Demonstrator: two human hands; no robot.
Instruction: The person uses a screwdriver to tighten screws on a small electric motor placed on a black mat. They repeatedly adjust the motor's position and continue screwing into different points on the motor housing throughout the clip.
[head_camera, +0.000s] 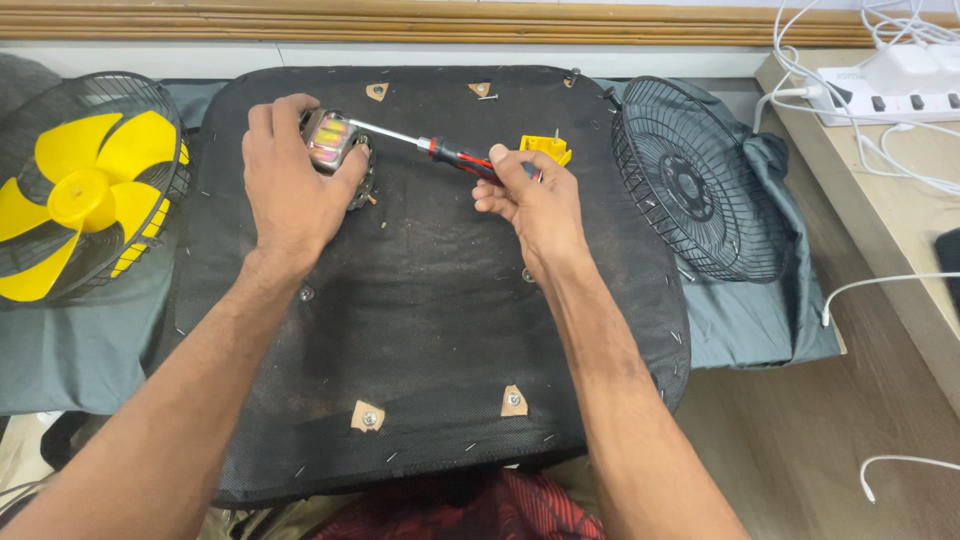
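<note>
left hand (292, 185) clamps the small fan motor (333, 140) flat on the black pad (430, 330) so it can't spin. right hand (528, 195) grips the screwdriver (440, 150), its tip at the motor.

on the board (430, 300) in front of me, my left hand (295, 190) sits far left, closed around the motor (335, 140), and my right hand (530, 205) is just right of it gripping the screwdriver (455, 155), whose shaft runs left to the motor. a small plastic part (545, 148) lies on the board just beyond my right hand. off the board's left edge the fan blade (75, 195) rests inside a grille (150, 95), a second grille (695, 185) leans off the right edge on a cloth (770, 320), and the power strip (880, 95) lies on the far right shelf (870, 220).
</note>
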